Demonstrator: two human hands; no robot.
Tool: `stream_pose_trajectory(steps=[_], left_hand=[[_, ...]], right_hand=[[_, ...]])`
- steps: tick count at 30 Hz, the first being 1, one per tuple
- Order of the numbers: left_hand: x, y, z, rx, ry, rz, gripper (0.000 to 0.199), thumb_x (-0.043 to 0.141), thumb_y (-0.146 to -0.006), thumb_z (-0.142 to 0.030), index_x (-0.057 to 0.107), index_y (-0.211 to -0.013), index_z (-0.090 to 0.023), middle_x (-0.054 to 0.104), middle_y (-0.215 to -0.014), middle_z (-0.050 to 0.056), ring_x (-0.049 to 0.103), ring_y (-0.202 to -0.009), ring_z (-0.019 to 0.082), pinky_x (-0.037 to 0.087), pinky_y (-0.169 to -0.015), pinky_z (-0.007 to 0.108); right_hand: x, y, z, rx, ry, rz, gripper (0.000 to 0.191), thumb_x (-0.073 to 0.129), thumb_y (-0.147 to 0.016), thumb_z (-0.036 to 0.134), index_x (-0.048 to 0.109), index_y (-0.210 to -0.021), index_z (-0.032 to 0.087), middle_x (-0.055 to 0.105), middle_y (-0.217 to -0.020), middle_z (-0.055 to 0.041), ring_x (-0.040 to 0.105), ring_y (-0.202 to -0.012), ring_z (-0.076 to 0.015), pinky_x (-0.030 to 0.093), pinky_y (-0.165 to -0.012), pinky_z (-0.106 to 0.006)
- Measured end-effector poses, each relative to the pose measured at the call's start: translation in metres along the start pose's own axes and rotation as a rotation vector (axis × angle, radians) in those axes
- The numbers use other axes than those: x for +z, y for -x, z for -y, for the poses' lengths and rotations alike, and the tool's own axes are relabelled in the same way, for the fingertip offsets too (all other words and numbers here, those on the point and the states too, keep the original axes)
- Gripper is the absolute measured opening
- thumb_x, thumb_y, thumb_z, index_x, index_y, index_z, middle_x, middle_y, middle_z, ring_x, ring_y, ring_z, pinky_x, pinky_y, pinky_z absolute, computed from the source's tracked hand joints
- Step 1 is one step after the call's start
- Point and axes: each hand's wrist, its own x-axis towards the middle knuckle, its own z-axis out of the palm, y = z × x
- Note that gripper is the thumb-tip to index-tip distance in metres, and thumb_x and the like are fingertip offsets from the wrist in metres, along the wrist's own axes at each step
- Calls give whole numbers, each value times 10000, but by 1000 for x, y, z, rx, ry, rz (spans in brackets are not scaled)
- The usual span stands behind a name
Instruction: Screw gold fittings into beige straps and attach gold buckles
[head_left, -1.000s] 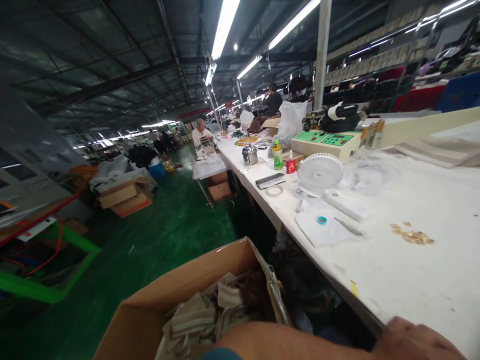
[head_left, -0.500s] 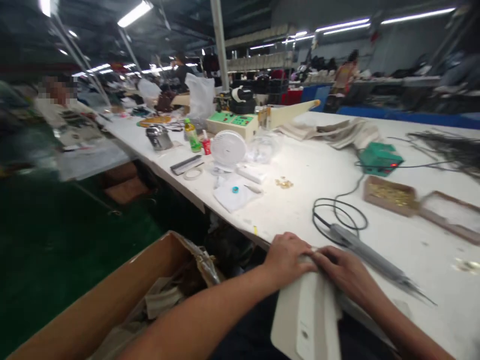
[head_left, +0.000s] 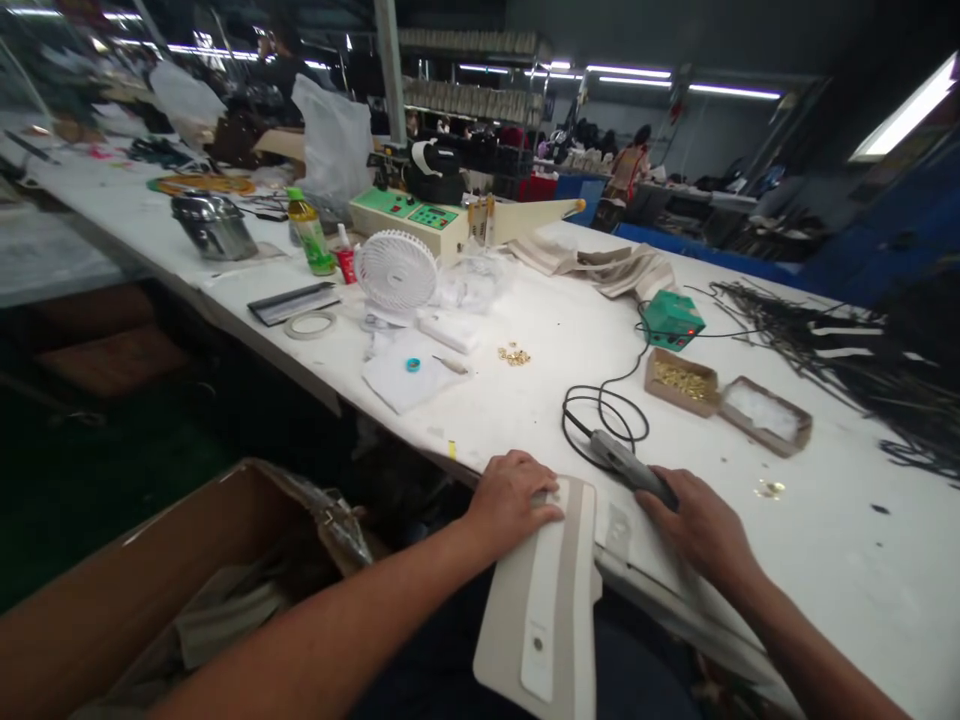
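My left hand (head_left: 514, 505) is closed on the upper end of a beige fabric panel (head_left: 559, 590), pressing it at the table's front edge. The panel hangs toward my lap, with a pale strip and a small round hole near its lower end. My right hand (head_left: 697, 525) is wrapped round a grey corded electric screwdriver (head_left: 626, 462), whose tip is hidden or blurred below the hand. A black cable (head_left: 600, 395) runs in loops from it toward a green power box (head_left: 673, 320) with a red light.
Small brass pieces fill a brown tray (head_left: 681, 385); another tray (head_left: 765, 415) holds something whitish. Loose brass pieces (head_left: 515, 355) lie near a white fan (head_left: 397, 275). Black strips (head_left: 847, 350) pile at the right. A cardboard box (head_left: 217, 520) with fabric pieces stands at lower left.
My right hand has left the panel and moved right onto the screwdriver. My left hand keeps hold of the panel. The view has turned to the right.
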Motion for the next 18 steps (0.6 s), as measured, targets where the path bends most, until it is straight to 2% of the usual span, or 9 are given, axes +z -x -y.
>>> stream_pose_trajectory(steps=[2,4,7,9,11,14,18], left_hand=[[0,0,0,2,3,1,264,878,-804,-328,787,-1045,-270,798,-1178,-11,635,-1181,254,465,-1032,461],[0,-1,0,6,11,2,263,882,-802,-328,786,-1039,-268,800,-1170,-15,635,-1183,256,459,-1030,460],[-1,-2,0,8,26,1,265,891,-793,-317,785,-1030,-264,801,-1166,-19,632,-1185,261,449,-1023,458],[-1,-3,0,11,31,-1,264,895,-791,-313,787,-1026,-265,801,-1167,-19,632,-1183,263,443,-1022,455],[-1,-3,0,17,32,0,269,896,-793,-322,788,-1033,-268,801,-1169,-17,632,-1182,265,438,-1022,453],[0,-2,2,28,38,2,283,896,-798,-334,784,-1049,-267,800,-1170,-16,632,-1180,263,429,-1021,449],[1,-2,5,45,46,8,289,885,-815,-344,774,-1069,-262,797,-1188,-7,626,-1196,264,417,-1015,446]], right_hand=[[-7,2,12,99,-265,42,511,627,-865,601,699,-1183,208,738,-1093,-114,684,-1017,-360,522,-914,-500],[-16,5,34,188,-689,82,474,653,-875,596,680,-1167,224,736,-1059,-101,701,-961,-329,552,-858,-462],[-24,6,75,184,-1297,97,317,637,-884,490,662,-1086,247,697,-1055,-74,693,-900,-259,577,-827,-414],[-22,3,102,178,-1522,100,232,651,-841,421,654,-986,241,648,-955,-46,649,-793,-207,579,-782,-383],[-14,-2,126,185,-1639,33,180,696,-825,378,617,-898,233,565,-811,3,561,-659,-150,553,-678,-318],[-1,-10,151,137,-1616,-156,287,788,-839,352,536,-789,224,465,-668,62,458,-537,-100,468,-548,-243],[13,-13,161,-12,-1497,-268,337,825,-833,361,524,-777,221,507,-633,69,499,-516,-109,476,-524,-255]])
